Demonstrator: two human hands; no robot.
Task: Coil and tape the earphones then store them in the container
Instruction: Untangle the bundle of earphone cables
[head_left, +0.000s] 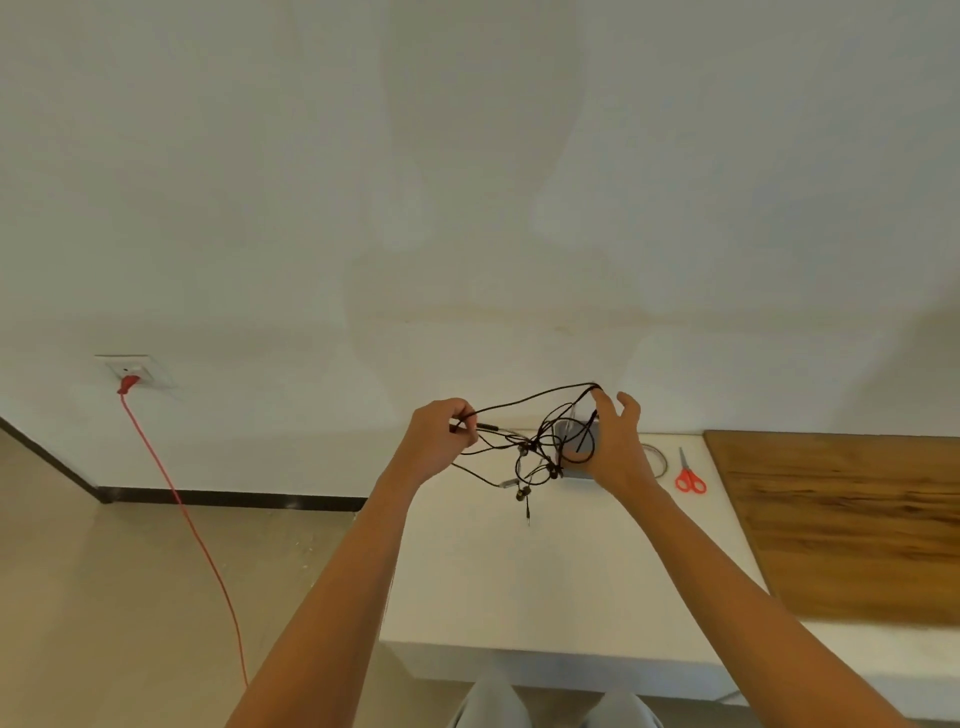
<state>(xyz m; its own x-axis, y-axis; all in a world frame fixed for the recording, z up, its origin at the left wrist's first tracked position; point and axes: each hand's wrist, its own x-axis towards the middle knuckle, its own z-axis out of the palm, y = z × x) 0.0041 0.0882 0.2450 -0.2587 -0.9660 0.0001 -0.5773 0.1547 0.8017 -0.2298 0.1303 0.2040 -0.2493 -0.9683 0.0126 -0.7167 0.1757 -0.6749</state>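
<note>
Left hand (441, 436) pinches the earphones (524, 452) at nine o'clock, right hand (613, 441), fingers spread, hooks the cord at three, probably to untangle it.

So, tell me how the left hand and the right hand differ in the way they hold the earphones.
The left hand is closed, fingers pinching the earphones cable near one end; the right hand is spread open, with the cable looped over its fingertips. The left hand sits slightly lower and over the table's left edge; the right is in front of a clear container. Both are raised above the table, stretching the tangle between them.
</note>
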